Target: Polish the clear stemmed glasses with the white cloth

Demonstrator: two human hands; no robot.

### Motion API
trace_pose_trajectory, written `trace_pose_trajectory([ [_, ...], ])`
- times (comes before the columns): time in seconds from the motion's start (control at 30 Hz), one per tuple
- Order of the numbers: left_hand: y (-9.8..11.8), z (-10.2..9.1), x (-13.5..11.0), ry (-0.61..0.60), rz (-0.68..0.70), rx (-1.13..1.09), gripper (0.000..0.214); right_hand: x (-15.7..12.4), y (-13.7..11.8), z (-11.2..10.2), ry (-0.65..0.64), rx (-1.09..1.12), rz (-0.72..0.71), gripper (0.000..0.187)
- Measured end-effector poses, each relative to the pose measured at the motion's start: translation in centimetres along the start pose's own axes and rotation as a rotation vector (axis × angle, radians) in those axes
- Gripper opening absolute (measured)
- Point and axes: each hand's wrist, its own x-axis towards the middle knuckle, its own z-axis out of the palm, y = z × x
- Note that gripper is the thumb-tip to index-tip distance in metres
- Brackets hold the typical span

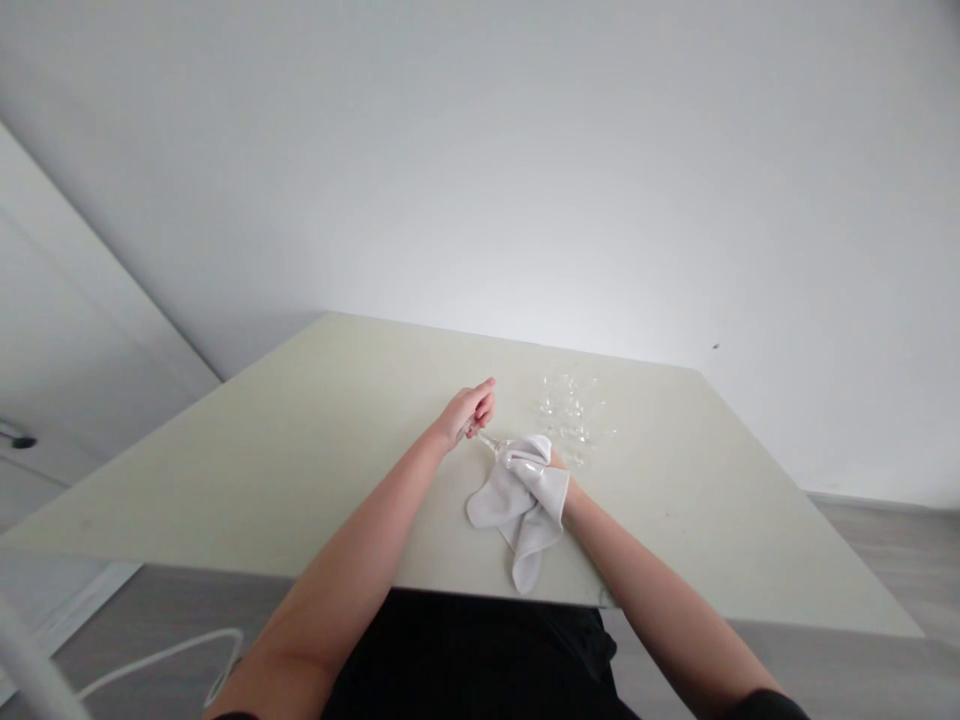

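Note:
Over the table, my left hand [471, 410] is closed around the foot end of a clear stemmed glass [491, 442], which lies tilted with its bowl toward the right. A light grey cloth [517, 505] wraps part of the bowl and hangs down to the tabletop in folds. Most of my right hand [556, 461] is hidden under this cloth, which it grips against the glass; only a bit of the hand and the wrist shows. Just beyond the right hand is a cluster of clear glassware [571, 412], whose single pieces are hard to make out.
A pale greenish-white table [300, 450] spans the view, its near edge close to my body. Behind it rises a white wall [480, 200]. At lower left, a white cable [165, 652] loops beside the table above a grey floor [885, 540].

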Motion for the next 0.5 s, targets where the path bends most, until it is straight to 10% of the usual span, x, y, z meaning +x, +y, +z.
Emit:
trace_pose_trajectory([
  [0.23,-0.2,0.4,0.0,0.025,0.05,0.038,0.061,-0.3,-0.3,0.1,0.143,0.141,0.085,0.03],
  [0.5,0.6,-1.3,-0.3,0.028,0.112,-0.081,0.062,-1.6,-1.4,1.1,-0.07,0.146,-0.027,0.047],
])
